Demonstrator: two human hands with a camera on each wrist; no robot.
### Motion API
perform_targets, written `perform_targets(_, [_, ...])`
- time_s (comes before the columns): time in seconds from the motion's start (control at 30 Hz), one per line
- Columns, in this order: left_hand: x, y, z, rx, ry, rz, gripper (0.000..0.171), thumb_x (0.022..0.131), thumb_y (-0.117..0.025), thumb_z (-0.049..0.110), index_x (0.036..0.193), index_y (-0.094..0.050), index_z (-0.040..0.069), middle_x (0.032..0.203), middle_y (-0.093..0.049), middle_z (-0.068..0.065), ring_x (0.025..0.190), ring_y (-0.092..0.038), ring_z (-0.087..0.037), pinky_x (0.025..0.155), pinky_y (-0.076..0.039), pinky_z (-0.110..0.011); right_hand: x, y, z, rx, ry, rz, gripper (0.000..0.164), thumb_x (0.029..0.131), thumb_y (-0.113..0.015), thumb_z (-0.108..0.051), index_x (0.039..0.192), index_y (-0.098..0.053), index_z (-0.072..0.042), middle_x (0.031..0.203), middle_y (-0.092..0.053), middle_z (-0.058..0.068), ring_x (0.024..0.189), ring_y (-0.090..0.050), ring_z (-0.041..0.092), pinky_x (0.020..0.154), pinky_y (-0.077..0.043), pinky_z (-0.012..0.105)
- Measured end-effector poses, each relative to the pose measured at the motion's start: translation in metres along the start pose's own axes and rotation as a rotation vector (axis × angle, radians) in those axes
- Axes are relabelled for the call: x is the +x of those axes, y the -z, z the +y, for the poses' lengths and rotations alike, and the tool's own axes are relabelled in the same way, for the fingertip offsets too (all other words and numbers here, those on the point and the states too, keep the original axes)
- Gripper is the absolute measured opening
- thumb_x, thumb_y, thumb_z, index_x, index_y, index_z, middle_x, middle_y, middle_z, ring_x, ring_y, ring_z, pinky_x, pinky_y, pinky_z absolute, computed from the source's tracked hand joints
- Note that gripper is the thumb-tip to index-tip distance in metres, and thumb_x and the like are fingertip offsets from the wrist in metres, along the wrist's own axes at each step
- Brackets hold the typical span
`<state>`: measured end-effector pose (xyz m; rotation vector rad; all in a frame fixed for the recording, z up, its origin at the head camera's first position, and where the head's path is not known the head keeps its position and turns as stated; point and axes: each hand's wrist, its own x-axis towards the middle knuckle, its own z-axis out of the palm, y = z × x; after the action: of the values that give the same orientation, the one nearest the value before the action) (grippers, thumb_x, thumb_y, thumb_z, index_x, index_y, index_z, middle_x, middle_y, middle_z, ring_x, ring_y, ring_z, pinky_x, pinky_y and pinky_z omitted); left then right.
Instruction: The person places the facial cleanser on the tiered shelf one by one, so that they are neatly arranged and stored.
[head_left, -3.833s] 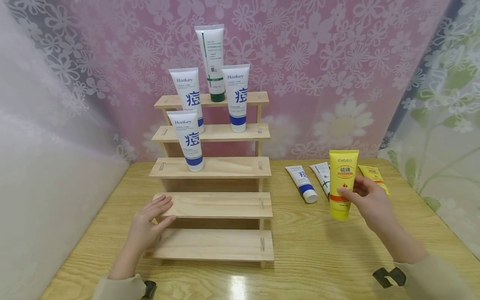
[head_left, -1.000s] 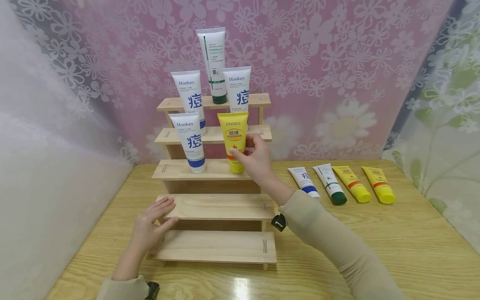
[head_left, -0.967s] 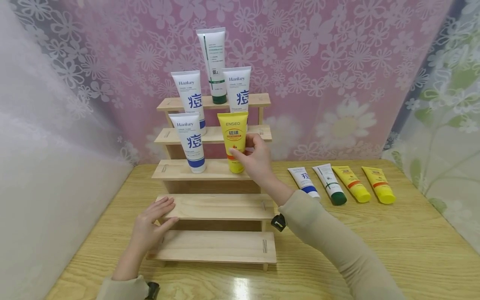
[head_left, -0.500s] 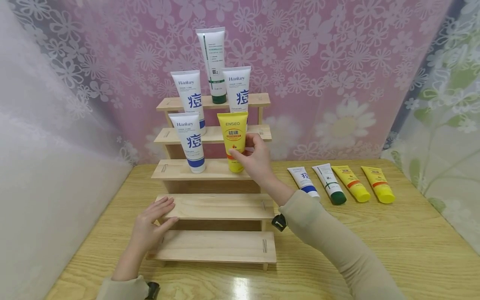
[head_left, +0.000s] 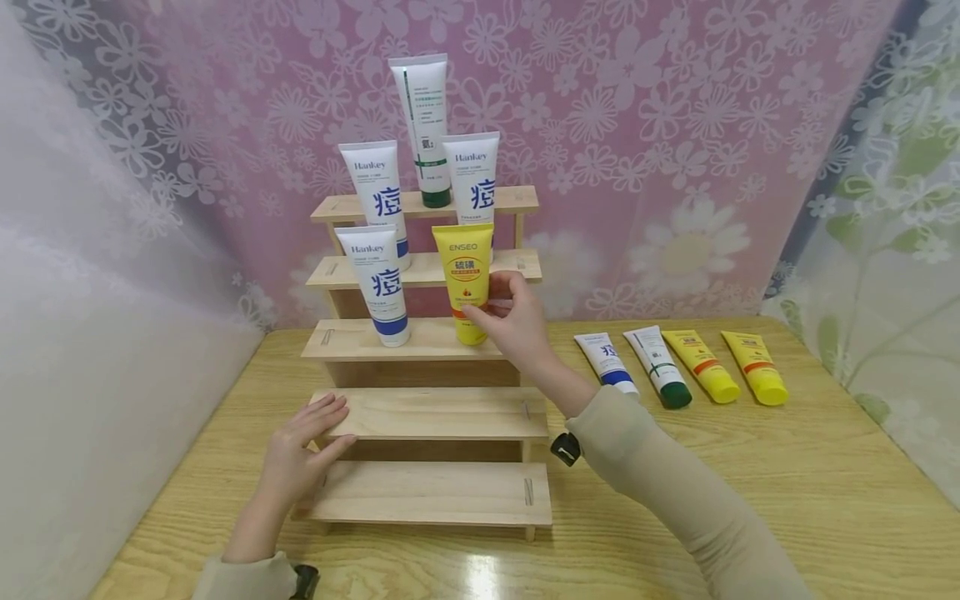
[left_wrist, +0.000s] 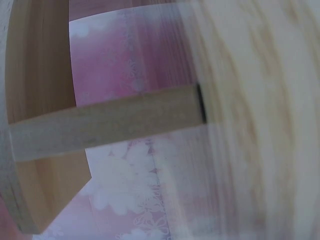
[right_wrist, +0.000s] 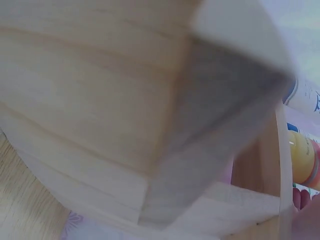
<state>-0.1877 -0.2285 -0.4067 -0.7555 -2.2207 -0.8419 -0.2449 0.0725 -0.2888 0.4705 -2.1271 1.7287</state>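
My right hand (head_left: 517, 325) holds a yellow squeeze tube (head_left: 463, 262) by its lower right side, thumb across the front and fingers at the edge. The tube stands upright, cap down, on the middle shelf of a stepped wooden display rack (head_left: 427, 410). Beside it on that shelf is a white tube with a blue band (head_left: 375, 279). My left hand (head_left: 300, 442) rests on the left end of the second-lowest shelf, fingers over the board and thumb along its front edge. In the right wrist view, rack boards hide most of the hand; part of the yellow tube (right_wrist: 302, 155) shows.
Higher on the rack stand two blue-and-white tubes (head_left: 371, 183) (head_left: 472, 179) and a tall green-capped white tube (head_left: 423, 125). To the right on the wooden table (head_left: 675, 483) lie a blue-and-white tube (head_left: 606, 358), a green-capped one (head_left: 658, 367) and two yellow ones (head_left: 701, 367) (head_left: 753, 367).
My right hand has carried the yellow tube left from above the table to the middle shelf. Over the last second the tube stays put while the thumb slides slightly down and right. The left hand stays.
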Motion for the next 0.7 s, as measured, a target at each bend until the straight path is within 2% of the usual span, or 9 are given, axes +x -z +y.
perform_targets(0.2, [0.001, 0.000, 0.002, -0.005, -0.005, 0.003, 0.039, 0.061, -0.078, 0.008, 0.096, -0.066, -0.003, 0.106, -0.061, -0.015, 0.106, -0.053, -0.027, 0.101, -0.032, -0.035, -0.009, 0.014, -0.004, 0.004, -0.020, -0.022, 0.049, 0.077, -0.067, -0.004, 0.117, -0.040, 0.005, 0.107, -0.049, 0.017, 0.099, -0.049, 0.027, 0.088, -0.045, 0.039])
perform_targets(0.33, [0.001, 0.000, 0.001, -0.009, -0.002, 0.002, 0.038, 0.063, -0.078, 0.011, 0.096, -0.066, -0.003, 0.106, -0.061, -0.015, 0.107, -0.053, -0.025, 0.103, -0.028, -0.029, -0.013, 0.025, 0.001, -0.013, -0.032, -0.025, 0.052, 0.077, -0.069, -0.011, 0.119, -0.041, 0.004, 0.108, -0.050, 0.016, 0.102, -0.048, 0.027, 0.090, -0.044, 0.037])
perform_targets(0.57, [0.003, 0.000, 0.003, 0.004, -0.057, 0.035, 0.038, 0.062, -0.078, 0.009, 0.095, -0.066, -0.003, 0.104, -0.062, -0.015, 0.102, -0.055, -0.031, 0.102, -0.028, -0.025, -0.023, 0.040, 0.001, -0.072, -0.055, -0.052, 0.051, 0.078, -0.068, -0.016, 0.119, -0.043, 0.000, 0.109, -0.050, 0.015, 0.103, -0.048, 0.024, 0.091, -0.043, 0.035])
perform_targets(0.7, [0.003, 0.000, 0.004, 0.003, -0.039, 0.024, 0.039, 0.060, -0.078, 0.007, 0.095, -0.066, -0.003, 0.105, -0.062, -0.015, 0.104, -0.054, -0.028, 0.103, -0.027, -0.023, -0.028, 0.050, 0.004, -0.088, -0.058, -0.061, 0.050, 0.079, -0.067, -0.014, 0.120, -0.043, 0.002, 0.112, -0.050, 0.018, 0.106, -0.047, 0.027, 0.092, -0.043, 0.037])
